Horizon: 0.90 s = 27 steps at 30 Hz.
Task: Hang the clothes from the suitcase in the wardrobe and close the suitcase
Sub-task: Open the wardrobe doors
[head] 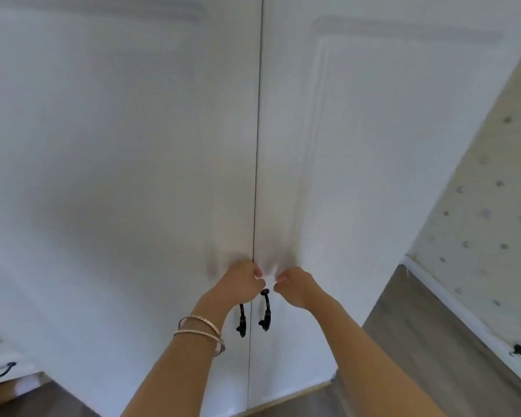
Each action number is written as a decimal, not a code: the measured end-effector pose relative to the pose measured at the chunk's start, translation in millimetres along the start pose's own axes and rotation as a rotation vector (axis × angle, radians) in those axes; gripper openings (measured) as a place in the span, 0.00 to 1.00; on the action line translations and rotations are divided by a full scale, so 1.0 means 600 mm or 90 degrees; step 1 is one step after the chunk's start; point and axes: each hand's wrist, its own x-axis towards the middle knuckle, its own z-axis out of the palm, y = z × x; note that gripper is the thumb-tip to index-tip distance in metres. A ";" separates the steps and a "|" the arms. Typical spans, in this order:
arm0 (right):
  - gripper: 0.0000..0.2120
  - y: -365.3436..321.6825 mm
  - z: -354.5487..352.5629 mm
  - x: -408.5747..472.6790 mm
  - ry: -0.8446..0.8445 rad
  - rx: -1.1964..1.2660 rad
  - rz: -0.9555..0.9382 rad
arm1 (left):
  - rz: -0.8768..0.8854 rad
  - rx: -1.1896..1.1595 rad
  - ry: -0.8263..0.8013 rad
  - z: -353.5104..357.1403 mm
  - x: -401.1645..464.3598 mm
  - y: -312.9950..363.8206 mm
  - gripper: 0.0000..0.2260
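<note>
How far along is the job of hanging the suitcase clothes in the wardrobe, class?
Done: nothing visible; the wardrobe doors are shut, with only a thin seam between them. In hand: the left hand grips the left handle; the right hand is curled beside the right handle. Left: opening, hanging clothes, closing the suitcase, which is out of view.

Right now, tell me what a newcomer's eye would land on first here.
Two white wardrobe doors fill the view, shut, with a thin dark seam down the middle. Low at that seam, the left hand and right hand curl at the tops of two black handles, one on each door. Bangles ring the left wrist, and a wall dotted with a pattern runs down the right side.
</note>
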 end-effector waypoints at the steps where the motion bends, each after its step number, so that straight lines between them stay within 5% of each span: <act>1: 0.11 0.002 0.005 0.009 -0.016 0.000 -0.009 | 0.009 0.013 -0.007 0.004 0.005 -0.005 0.08; 3: 0.10 0.004 0.018 0.023 -0.050 -0.020 -0.014 | -0.006 0.018 -0.014 0.012 0.013 -0.015 0.06; 8: 0.16 0.012 0.056 0.049 -0.089 0.001 -0.018 | -0.034 0.032 -0.014 0.020 0.015 -0.030 0.18; 16: 0.14 0.039 0.078 0.028 -0.040 0.037 0.001 | -0.050 0.043 0.005 0.033 -0.001 -0.037 0.14; 18: 0.14 0.045 0.080 0.012 -0.032 0.019 -0.014 | -0.035 0.041 0.003 0.036 -0.018 -0.033 0.07; 27: 0.12 0.113 0.089 -0.110 0.023 -0.076 0.044 | 0.101 0.104 -0.124 0.062 -0.126 0.010 0.18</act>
